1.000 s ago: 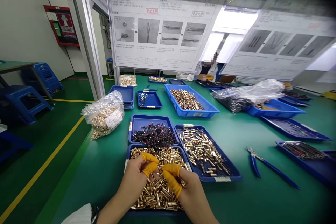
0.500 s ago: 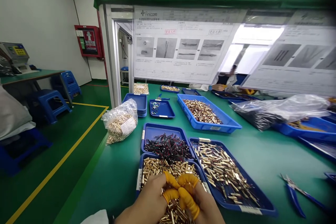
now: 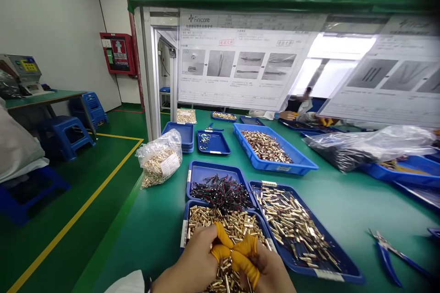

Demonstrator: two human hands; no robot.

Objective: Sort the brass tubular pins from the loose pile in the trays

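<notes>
My left hand [image 3: 201,256] and my right hand [image 3: 264,265] meet at the fingertips, low in the middle of the head view. Yellow cots cover the thumbs and forefingers of both. Each hand is closed in a pinch, and the fingers hide whatever lies between them. Beneath them, a blue tray [image 3: 185,219] is heaped with small brass-coloured tubes [image 3: 237,224]. Just beyond it, another blue tray [image 3: 202,169] bears a pile of thin black pieces [image 3: 222,192] with red bits. To the right, a long tray [image 3: 350,274] contains brass-coloured tubes, some with dark ends.
Blue-handled pliers [image 3: 387,256] lie at the right. Farther back are a deep blue bin [image 3: 302,168] of brass-coloured parts, a clear bag [image 3: 160,160] of similar parts and stacked trays [image 3: 180,132]. Printed sheets [image 3: 237,59] hang ahead. Another person's hand [image 3: 288,115] shows across the table.
The fingertips of my two hands have shifted slightly against each other, still pinched over the same tray. The whole view has moved a little. Another person's second gloved hand now shows across the table.
</notes>
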